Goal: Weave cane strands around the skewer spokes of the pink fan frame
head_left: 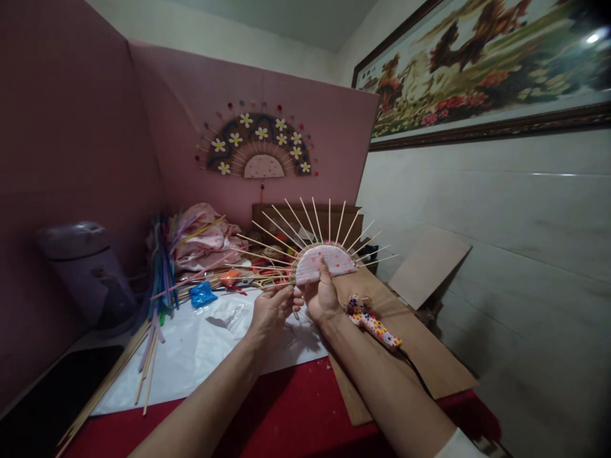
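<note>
My right hand (327,296) grips a half-round fan base (312,264) covered in pink dotted cloth, thumb on its front. Thin wooden sticks fan outward from its curved edge, where a band of brown twine (294,262) runs along the arc. At the base's lower left corner, my left hand (274,312) has its fingers pinched together by the lowest stick. A thin strand of twine (297,314) hangs below those fingertips; the exact pinch point is partly hidden. Right of my right wrist, a flower-patterned glue gun (375,323) lies on a brown board.
A finished flowered fan (260,143) hangs on the pink panel. Pipe cleaners (165,267), pink cloth (205,238) and loose sticks (114,375) lie left. A blue packet (202,295) rests on white sheeting (191,356). The brown board (424,350) and lilac container (90,280) flank the workspace.
</note>
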A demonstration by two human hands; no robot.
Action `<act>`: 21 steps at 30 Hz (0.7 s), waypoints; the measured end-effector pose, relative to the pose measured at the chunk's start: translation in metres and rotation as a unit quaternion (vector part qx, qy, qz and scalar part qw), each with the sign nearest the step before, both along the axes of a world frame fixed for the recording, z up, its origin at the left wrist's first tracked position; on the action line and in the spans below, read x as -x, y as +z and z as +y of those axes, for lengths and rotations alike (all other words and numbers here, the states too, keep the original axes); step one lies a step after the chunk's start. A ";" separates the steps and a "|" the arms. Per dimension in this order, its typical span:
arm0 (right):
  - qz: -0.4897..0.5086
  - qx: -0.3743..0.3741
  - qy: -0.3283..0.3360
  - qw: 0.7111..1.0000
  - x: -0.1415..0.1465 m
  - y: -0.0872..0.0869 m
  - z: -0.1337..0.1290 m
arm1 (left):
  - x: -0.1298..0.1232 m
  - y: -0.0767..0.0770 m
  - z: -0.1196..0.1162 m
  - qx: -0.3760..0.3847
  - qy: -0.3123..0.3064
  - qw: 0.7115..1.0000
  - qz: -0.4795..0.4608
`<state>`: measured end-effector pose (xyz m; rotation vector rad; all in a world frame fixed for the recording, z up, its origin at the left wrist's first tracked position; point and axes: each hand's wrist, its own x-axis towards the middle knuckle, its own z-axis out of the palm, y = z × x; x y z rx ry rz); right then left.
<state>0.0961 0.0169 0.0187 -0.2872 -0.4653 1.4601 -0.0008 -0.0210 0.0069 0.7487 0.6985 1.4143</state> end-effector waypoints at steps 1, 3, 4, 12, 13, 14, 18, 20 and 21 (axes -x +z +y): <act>-0.002 -0.002 0.005 1.000 0.000 -0.001 0.000 | 0.000 0.000 0.000 -0.002 0.005 1.000 0.001; -0.010 -0.002 0.021 1.000 -0.001 -0.002 0.001 | -0.001 -0.001 0.001 -0.005 0.012 1.000 0.004; -0.014 0.001 0.026 1.000 -0.001 -0.002 0.001 | -0.001 -0.001 0.001 -0.005 0.015 1.000 0.005; -0.002 0.012 0.007 1.000 -0.001 -0.002 0.001 | -0.003 -0.002 0.002 -0.001 0.030 0.999 0.019; -0.002 0.013 0.006 1.000 -0.001 -0.002 0.002 | -0.003 -0.003 0.001 -0.001 0.029 0.999 0.021; -0.003 0.014 0.009 1.000 -0.001 -0.003 0.002 | -0.003 -0.002 0.001 -0.001 0.028 0.999 0.022; -0.005 0.022 0.025 0.999 -0.002 -0.003 0.003 | -0.003 -0.002 -0.001 -0.004 0.022 0.999 0.023; -0.002 0.023 0.020 1.000 -0.003 -0.003 0.003 | -0.001 -0.003 0.001 -0.006 0.026 0.999 0.029; -0.004 0.022 0.014 1.000 -0.003 -0.003 0.003 | -0.001 -0.004 0.002 -0.010 0.030 0.999 0.039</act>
